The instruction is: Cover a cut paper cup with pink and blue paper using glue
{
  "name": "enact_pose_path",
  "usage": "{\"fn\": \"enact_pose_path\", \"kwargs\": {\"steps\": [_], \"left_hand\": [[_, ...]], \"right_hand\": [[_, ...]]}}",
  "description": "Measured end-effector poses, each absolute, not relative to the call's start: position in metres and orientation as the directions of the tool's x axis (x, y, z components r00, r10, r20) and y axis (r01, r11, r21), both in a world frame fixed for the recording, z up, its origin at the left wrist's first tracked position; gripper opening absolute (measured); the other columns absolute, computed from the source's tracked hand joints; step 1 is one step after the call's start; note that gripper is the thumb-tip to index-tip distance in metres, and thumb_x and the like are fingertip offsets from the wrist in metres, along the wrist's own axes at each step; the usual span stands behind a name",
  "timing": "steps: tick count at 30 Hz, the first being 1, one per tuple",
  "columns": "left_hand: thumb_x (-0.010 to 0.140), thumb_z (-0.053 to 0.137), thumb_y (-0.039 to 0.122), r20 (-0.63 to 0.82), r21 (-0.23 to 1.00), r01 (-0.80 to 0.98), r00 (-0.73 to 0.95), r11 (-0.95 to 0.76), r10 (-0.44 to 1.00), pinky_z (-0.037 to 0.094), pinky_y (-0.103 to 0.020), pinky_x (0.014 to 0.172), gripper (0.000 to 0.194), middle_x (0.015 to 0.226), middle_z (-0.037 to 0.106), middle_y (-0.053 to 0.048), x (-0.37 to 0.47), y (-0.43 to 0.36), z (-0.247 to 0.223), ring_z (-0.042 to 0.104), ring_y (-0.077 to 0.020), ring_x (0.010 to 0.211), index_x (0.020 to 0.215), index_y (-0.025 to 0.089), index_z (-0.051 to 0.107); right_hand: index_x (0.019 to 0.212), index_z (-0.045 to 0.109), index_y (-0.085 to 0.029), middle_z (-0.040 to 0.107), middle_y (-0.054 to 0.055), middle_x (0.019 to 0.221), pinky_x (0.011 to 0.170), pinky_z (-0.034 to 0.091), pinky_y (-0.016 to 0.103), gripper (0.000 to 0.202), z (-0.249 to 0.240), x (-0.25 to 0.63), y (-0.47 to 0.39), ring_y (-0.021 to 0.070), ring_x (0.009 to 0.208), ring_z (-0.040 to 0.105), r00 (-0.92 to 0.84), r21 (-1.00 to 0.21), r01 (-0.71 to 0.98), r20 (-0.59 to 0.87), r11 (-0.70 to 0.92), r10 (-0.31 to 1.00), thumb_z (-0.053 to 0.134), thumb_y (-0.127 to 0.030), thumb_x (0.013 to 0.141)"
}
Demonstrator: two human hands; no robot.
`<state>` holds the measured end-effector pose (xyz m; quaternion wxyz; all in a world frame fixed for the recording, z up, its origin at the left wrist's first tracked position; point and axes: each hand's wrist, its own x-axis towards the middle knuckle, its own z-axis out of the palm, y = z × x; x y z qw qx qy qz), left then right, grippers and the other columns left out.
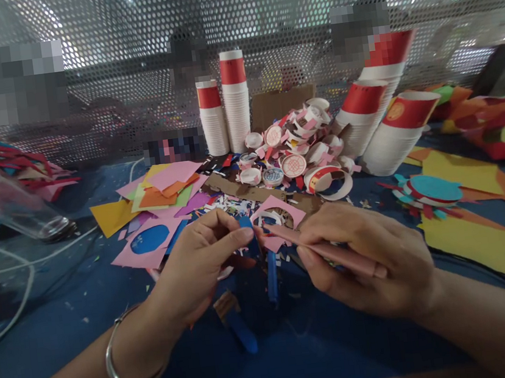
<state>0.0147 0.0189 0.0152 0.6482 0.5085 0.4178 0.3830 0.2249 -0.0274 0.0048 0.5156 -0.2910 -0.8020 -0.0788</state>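
Note:
My left hand [205, 253] is closed, pinching a small blue paper piece [247, 229] between thumb and fingers. In my right hand [371, 254] lies a slim pink pen-shaped tool [334, 251], gripped like a pencil, its tip close to the blue piece. Whether the tip touches it I cannot tell. Below the hands are a blue strip [271, 278] and another blue strip [243, 332] with a brown end. Just behind, a pink paper sheet with a round hole [292, 208] rests among scraps. Left of my left hand lies pink paper [125, 258] around a blue disc [149, 239].
Stacked red-and-white paper cups [238, 114] stand at the back, with more stacks [387, 142] at right. Cut cup pieces [293, 164] are heaped between them. Coloured sheets [171, 180], a turquoise-topped craft [434, 189], a clear container [14, 197] and a white cable [31, 283] surround the hands.

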Motion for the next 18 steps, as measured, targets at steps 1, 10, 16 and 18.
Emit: {"fn": "enact_pose_path", "kwargs": {"steps": [1,10,16,18], "left_hand": [[0.08,0.083,0.024,-0.132,0.984,-0.067,0.328,0.163,0.935,0.055,-0.016,0.054,0.028,0.069,0.066,0.004,0.013,0.021,0.015,0.063,-0.0074,0.058,0.077,0.017,0.056],[0.076,0.087,0.034,-0.029,0.999,-0.033,0.268,0.039,0.963,0.05,-0.016,0.048,0.033,0.065,0.066,0.002,0.001,0.034,0.014,0.059,-0.0076,0.052,0.075,0.017,0.058],[0.078,0.084,0.026,0.001,1.0,-0.028,0.27,0.007,0.963,0.053,-0.016,0.052,0.026,0.065,0.068,0.0,0.0,0.036,0.012,0.064,-0.0096,0.059,0.073,0.016,0.061],[0.079,0.083,0.025,0.002,1.0,-0.023,0.28,0.004,0.96,0.054,-0.016,0.052,0.024,0.066,0.069,-0.001,0.0,0.036,0.011,0.065,-0.0096,0.059,0.074,0.016,0.062]], "right_hand": [[0.104,0.063,-0.018,0.073,0.004,0.081,0.068,0.06,0.029,0.025,0.005,0.225,-0.027,0.0167,0.072,0.07,-0.306,-0.173,0.548,0.869,0.818,0.388,0.064,-0.003,0.084],[0.106,0.067,-0.014,0.07,0.008,0.091,0.072,0.052,0.033,0.014,-0.003,0.233,-0.022,0.0199,0.083,0.066,-0.615,-0.168,0.56,0.572,0.811,0.543,0.057,-0.012,0.095],[0.109,0.069,-0.015,0.067,0.008,0.093,0.068,0.047,0.038,0.021,-0.005,0.226,-0.027,0.0246,0.083,0.061,-0.747,-0.071,0.624,0.236,0.778,0.621,0.052,-0.017,0.096],[0.113,0.068,-0.016,0.068,0.009,0.096,0.071,0.047,0.039,0.023,-0.004,0.224,-0.03,0.0257,0.087,0.061,-0.752,-0.065,0.633,0.185,0.771,0.633,0.053,-0.018,0.096]]}}
